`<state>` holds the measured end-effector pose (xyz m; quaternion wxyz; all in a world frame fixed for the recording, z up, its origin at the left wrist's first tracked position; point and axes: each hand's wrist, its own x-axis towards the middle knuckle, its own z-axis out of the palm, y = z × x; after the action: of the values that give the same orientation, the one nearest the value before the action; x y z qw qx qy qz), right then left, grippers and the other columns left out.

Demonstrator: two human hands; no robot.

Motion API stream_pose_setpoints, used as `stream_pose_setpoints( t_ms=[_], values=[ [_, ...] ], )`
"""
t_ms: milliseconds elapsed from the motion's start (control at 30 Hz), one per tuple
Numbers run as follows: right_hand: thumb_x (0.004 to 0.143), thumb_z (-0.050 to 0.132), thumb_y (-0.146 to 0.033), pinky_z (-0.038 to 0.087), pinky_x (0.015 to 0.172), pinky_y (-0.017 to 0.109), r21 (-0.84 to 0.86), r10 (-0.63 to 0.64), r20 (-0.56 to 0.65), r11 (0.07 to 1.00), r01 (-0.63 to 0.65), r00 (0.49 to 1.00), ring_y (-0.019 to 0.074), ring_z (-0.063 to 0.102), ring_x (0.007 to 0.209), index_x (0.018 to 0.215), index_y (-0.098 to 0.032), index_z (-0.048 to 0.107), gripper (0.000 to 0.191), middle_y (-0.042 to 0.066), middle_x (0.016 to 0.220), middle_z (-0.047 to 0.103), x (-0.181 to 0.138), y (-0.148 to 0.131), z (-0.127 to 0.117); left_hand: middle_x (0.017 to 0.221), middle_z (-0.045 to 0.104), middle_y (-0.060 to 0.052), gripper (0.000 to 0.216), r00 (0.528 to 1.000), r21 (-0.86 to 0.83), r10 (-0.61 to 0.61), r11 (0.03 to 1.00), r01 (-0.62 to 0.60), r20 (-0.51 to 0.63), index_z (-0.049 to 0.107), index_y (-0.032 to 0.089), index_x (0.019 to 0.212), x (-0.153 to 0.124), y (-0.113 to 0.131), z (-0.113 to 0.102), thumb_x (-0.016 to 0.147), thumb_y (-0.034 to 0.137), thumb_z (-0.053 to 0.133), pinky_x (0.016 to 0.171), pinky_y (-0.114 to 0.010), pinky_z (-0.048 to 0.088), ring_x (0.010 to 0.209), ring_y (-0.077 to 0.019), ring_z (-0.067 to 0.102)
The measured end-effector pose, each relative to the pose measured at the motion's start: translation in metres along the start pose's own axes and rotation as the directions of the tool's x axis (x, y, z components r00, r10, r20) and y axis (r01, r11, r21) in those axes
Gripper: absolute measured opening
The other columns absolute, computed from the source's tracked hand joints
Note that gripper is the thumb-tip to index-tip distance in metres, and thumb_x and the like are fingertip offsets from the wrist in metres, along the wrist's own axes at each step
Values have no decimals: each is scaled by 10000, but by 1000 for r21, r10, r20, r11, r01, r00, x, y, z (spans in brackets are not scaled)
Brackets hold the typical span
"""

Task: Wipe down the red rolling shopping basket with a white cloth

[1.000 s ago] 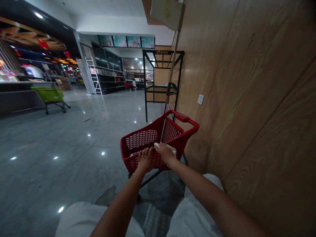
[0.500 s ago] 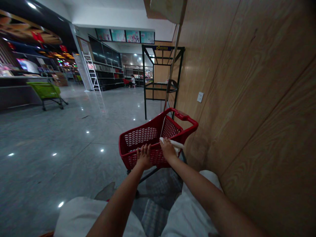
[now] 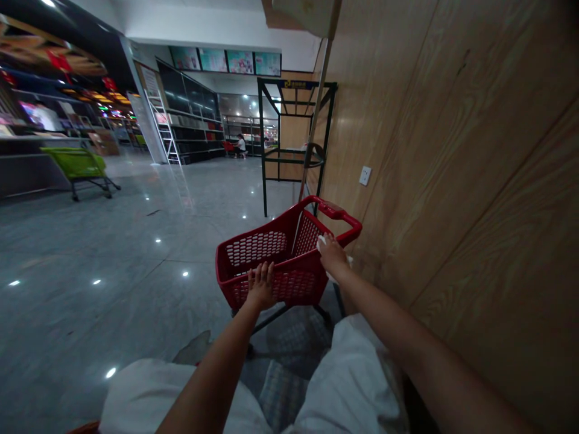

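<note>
A red plastic shopping cart (image 3: 296, 286) with perforated basket walls stands in front of my knees, its handle toward the wooden wall. My left hand (image 3: 261, 288) grips the near rim, fingers hooked over the top edge. Further right along the same rim, near the handle end, my right hand (image 3: 333, 256) presses a white cloth (image 3: 321, 240) against the cart. Part of the cloth is hidden under that palm.
A wood-panelled wall (image 3: 434, 199) with a socket (image 3: 365, 175) rises close on my right. Behind the cart stand a dark metal frame (image 3: 263, 150) and a leaning pole. Further left are a green cart (image 3: 76, 163), a white ladder (image 3: 165, 129) and shelves. A person crouches far back.
My right hand has slid right along the rim toward the handle with the white cloth. The left hand keeps its place on the rim. The view has shifted slightly.
</note>
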<state>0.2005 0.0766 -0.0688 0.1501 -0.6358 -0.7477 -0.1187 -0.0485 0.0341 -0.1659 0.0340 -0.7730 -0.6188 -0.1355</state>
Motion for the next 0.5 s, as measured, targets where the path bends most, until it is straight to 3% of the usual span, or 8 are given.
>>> stream_pose_setpoints(
  t_ms=[100,333,400,500],
  values=[
    [878,321,-2,288,1110,392,24,42,-29,999,-41,999,254,350,1360,1363,-46,462,507,205,1466,384,-6,-10,9,1552,198,-160,1026,1000,-19,-2,1000,2,4,121,119,1497,3,8,4,636,388,611,1152,-541,-3,1429,-343,119],
    [909,348,-41,340,1089,321,91,-202,37,976,198,979,226,392,1335,1337,-85,506,458,131,1406,491,-32,-112,51,1561,176,-151,1036,999,-8,-25,1000,25,22,116,118,1498,2,19,8,622,387,598,1149,-550,-2,1432,-349,90],
    [921,360,-57,342,1087,319,104,-251,39,964,246,967,212,421,1312,1327,-119,521,441,110,1381,522,-30,-116,48,1558,190,-142,1013,1000,5,-10,1000,10,19,115,128,1499,-1,17,6,634,377,579,1153,-541,10,1430,-341,108],
    [925,365,-62,345,1078,334,85,-273,53,960,268,960,192,477,1255,1293,-161,551,423,108,1320,573,-21,-83,31,1555,209,-131,988,999,6,22,1000,-22,32,109,136,1501,-6,13,1,649,354,559,1161,-513,17,1428,-320,139]
  ],
)
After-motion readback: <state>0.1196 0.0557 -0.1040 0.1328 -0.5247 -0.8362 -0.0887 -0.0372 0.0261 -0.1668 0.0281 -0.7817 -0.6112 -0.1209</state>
